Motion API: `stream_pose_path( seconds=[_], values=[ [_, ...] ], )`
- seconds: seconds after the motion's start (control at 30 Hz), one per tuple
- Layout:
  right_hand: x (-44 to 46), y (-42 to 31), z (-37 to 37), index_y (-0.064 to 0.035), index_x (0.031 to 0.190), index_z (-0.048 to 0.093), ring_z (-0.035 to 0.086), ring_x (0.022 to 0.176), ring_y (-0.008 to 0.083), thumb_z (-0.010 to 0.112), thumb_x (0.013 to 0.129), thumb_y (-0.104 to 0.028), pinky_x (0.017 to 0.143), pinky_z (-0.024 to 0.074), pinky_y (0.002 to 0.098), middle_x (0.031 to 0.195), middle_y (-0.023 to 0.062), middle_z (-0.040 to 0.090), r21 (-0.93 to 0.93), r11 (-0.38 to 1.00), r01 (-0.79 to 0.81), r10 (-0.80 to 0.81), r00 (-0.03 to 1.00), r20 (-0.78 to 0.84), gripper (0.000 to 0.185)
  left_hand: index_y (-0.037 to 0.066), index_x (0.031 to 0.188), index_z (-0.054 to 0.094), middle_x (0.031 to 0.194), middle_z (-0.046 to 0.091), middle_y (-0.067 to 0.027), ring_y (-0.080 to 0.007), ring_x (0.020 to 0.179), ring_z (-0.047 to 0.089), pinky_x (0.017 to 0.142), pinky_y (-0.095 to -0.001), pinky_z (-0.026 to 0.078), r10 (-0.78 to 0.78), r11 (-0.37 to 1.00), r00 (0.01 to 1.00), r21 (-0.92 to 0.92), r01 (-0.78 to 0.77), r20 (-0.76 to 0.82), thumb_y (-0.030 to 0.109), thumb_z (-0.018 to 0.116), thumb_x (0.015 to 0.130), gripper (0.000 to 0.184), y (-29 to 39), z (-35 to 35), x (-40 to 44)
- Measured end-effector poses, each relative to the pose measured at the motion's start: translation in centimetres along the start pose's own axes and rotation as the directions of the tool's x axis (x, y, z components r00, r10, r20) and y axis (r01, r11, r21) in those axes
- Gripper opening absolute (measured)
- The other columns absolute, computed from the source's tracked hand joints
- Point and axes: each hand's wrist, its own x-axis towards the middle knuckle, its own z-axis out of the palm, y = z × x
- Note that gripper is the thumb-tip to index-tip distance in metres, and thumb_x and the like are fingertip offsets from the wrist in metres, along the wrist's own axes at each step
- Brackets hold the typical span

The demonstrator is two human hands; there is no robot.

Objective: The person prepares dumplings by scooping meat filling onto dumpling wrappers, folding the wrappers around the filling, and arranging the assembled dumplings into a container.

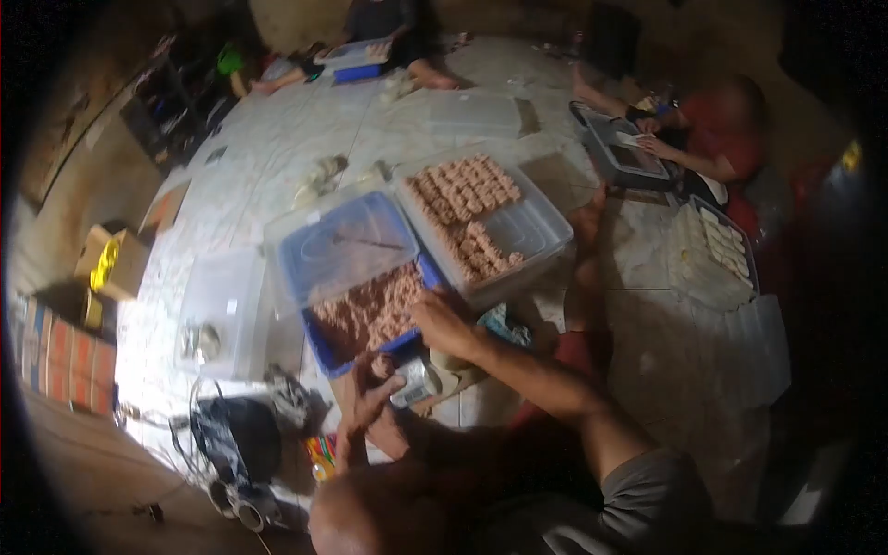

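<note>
A grey sleeve (652,499) is edging my view of the blue tub (317,347).
Pinkish mince (361,310) is lying in the tub's near half. The right hand (435,319) is reaching to it; I cannot tell its fingers' grip. The left hand (372,393) is curling its fingers partway beside the rim, a small lump (382,366) showing at their tips, too blurred for confirming a hold.

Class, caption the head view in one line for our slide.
Right hand at a blue tray of pinkish mixture, left hand nearby, with rows of lumps beside the tray.
</note>
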Motion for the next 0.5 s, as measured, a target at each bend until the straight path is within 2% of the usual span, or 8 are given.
stream_pose_path(
  seconds=[0.07,0.13,0.17,0.23,0.3,0.33,0.4,0.5],
  values=[
    [-1.1,-3.0,-1.7,0.0010,0.116,0.060,0.064,0.093,0.0389,0.070,0.085,-0.014,0.086,0.0519,0.0460,0.098,0.0200,0.066,0.461,0.883,-0.086,0.197,0.960,-0.198,0.036,-0.002,0.128,0.054,0.110,0.062,-0.0072,-0.0195,0.105,0.058,0.093,-0.0360,0.047,-0.042,0.986,0.992,-0.153,0.060,0.120,0.044,0.081,0.083,0.070,0.7,0.1,0.0],
    [-2.4,-6.1,-4.5,-0.0038,0.121,0.057,0.066,0.090,0.0382,0.071,0.088,-0.020,0.080,0.0534,0.0460,0.098,0.0201,0.066,0.622,0.766,-0.161,0.233,0.972,-0.035,0.039,-0.004,0.139,0.044,0.118,0.062,-0.0119,-0.0215,0.112,0.059,0.096,-0.0371,0.048,0.014,0.957,0.995,-0.288,0.014,0.096,0.048,0.077,0.086,0.081,2.7,1.7,-0.4],
    [-3.1,-6.3,-4.6,-0.0038,0.121,0.057,0.066,0.090,0.0382,0.071,0.088,-0.020,0.080,0.0534,0.0460,0.098,0.0201,0.066,0.629,0.757,-0.178,0.241,0.970,-0.016,0.039,-0.003,0.145,0.039,0.132,0.057,-0.0164,-0.0256,0.121,0.058,0.102,-0.0402,0.046,-0.004,0.980,0.981,-0.192,0.043,0.195,0.045,0.073,0.090,0.080,1.3,0.9,-0.3],
    [-3.2,-4.9,-5.8,-0.0047,0.122,0.058,0.067,0.096,0.0382,0.071,0.087,-0.020,0.081,0.0537,0.0454,0.108,0.0227,0.066,0.464,0.834,-0.298,0.254,0.954,0.157,0.040,-0.003,0.145,0.039,0.136,0.053,-0.0174,-0.0271,0.122,0.057,0.103,-0.0414,0.046,0.054,0.969,0.983,-0.245,-0.010,0.173,0.043,0.072,0.092,0.077,3.3,2.6,0.1],
    [-3.0,-1.1,-5.7,-0.0010,0.121,0.059,0.068,0.100,0.0362,0.069,0.086,-0.017,0.084,0.0537,0.0428,0.109,0.0241,0.067,0.548,0.792,-0.267,0.268,0.960,0.081,0.040,-0.001,0.146,0.038,0.144,0.046,-0.0181,-0.0305,0.124,0.056,0.106,-0.0443,0.044,0.096,0.927,0.983,-0.374,-0.032,0.155,0.032,0.068,0.097,0.066,4.1,3.4,0.4],
    [-3.1,1.0,-6.8,-0.0001,0.120,0.060,0.068,0.100,0.0353,0.069,0.085,-0.015,0.085,0.0537,0.0418,0.108,0.0233,0.068,0.566,0.791,-0.232,0.263,0.964,0.027,0.039,-0.001,0.144,0.040,0.139,0.051,-0.0159,-0.0276,0.122,0.057,0.103,-0.0420,0.047,0.091,0.935,0.988,-0.351,-0.042,0.124,0.026,0.068,0.097,0.061,3.6,3.2,0.6],
    [-2.6,5.4,-8.5,-0.0001,0.115,0.063,0.069,0.098,0.0326,0.066,0.084,-0.013,0.085,0.0538,0.0404,0.105,0.0204,0.070,0.516,0.837,-0.180,0.343,0.908,-0.239,0.033,-0.002,0.135,0.048,0.130,0.058,-0.0129,-0.0241,0.117,0.059,0.097,-0.0381,0.050,-0.059,0.962,0.991,-0.258,0.088,0.118,0.022,0.068,0.097,0.049,3.0,2.7,0.7],
    [-1.2,13.7,-9.9,-0.0038,0.110,0.066,0.069,0.095,0.0321,0.065,0.083,-0.014,0.082,0.0533,0.0396,0.098,0.0189,0.070,0.429,0.832,-0.350,0.445,0.884,-0.141,0.029,-0.003,0.123,0.055,0.117,0.065,-0.0112,-0.0196,0.109,0.062,0.092,-0.0337,0.052,-0.108,0.966,0.982,-0.215,0.140,0.157,0.022,0.070,0.096,0.039,-0.8,2.9,0.5]
  ],
)
